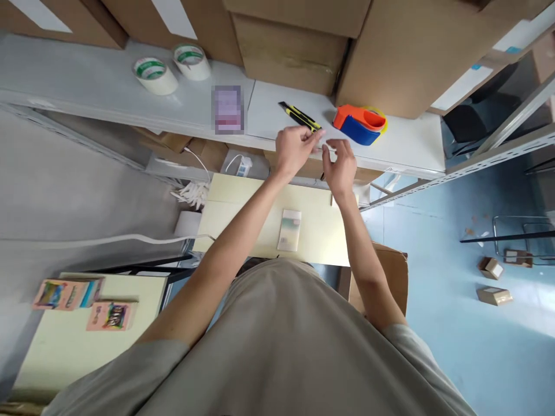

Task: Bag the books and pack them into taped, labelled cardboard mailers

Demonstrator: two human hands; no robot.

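Both of my hands are raised close together at the front edge of a white shelf (269,110). My left hand (295,151) has its thumb and fingers pinched together; whatever may be between them is too small to make out. Just beyond those fingers a yellow and black utility knife (299,117) lies slantwise on the shelf. My right hand (341,169) is bent at the fingers, with a small gap between thumb and forefinger, and nothing shows in it. Past it sits an orange and blue tape dispenser (359,124). Below, a thin pale booklet (289,230) lies on the cream table (243,231).
Two tape rolls, one nearer (155,76) and one farther (192,62), stand on the shelf beside a blurred purple packet (228,110). Cardboard boxes (290,52) line the back. Pink books (113,316) lie on a table at lower left. An open carton (390,271) stands at my right.
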